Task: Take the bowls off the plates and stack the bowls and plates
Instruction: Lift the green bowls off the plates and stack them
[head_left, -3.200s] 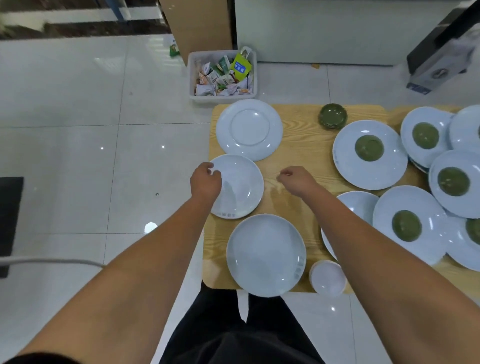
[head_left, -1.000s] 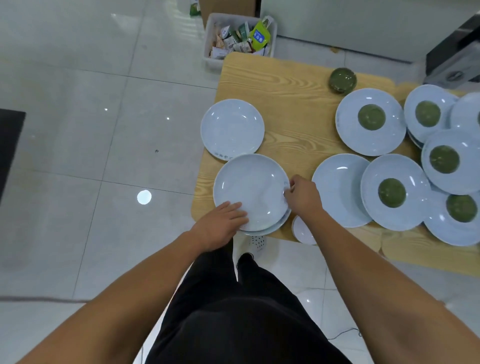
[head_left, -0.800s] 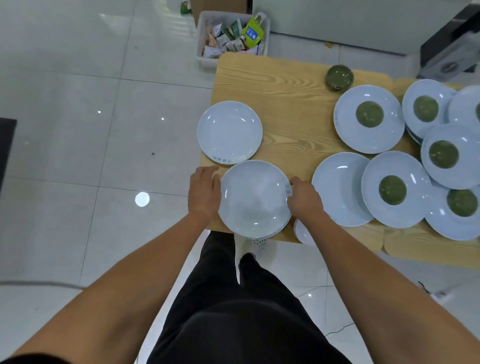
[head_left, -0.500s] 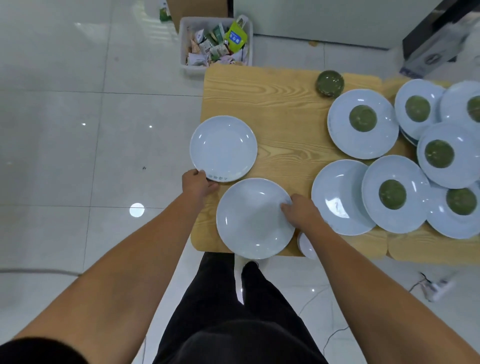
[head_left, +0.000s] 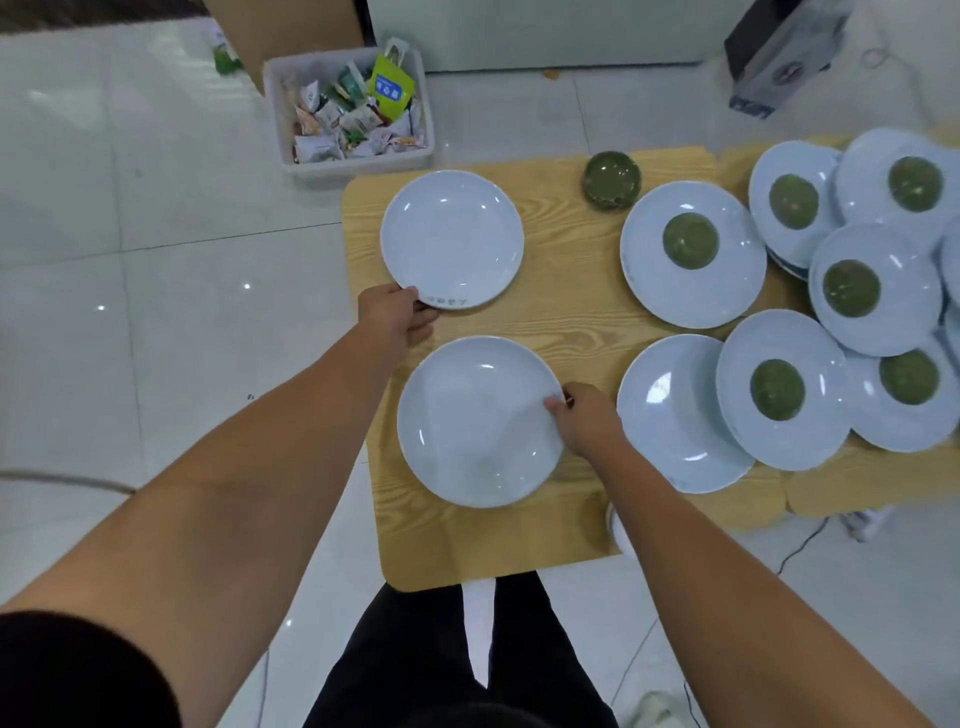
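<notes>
Plate stacking, seen from behind the person. The left hand (head_left: 397, 314) grips the near rim of the far plate (head_left: 452, 239), fingers curled at its edge. The right hand (head_left: 584, 421) pinches the right rim of the near plate (head_left: 480, 421). Both plates lie flat at the left end of the table (head_left: 571, 322), the far one straight beyond the near one, with only bare wood between them. The left hand is the nearer to the far plate, so a short pull toward the near side would probably set it on the near plate, and nothing stands in that path. To the right lies a bare plate (head_left: 670, 415), partly under a neighbour. Further right, six overlapping plates each carry one of the green bowls (head_left: 691, 240). A lone green bowl (head_left: 611, 179) sits at the far edge. A bin (head_left: 353, 161) of packets stands on the floor beyond.
</notes>
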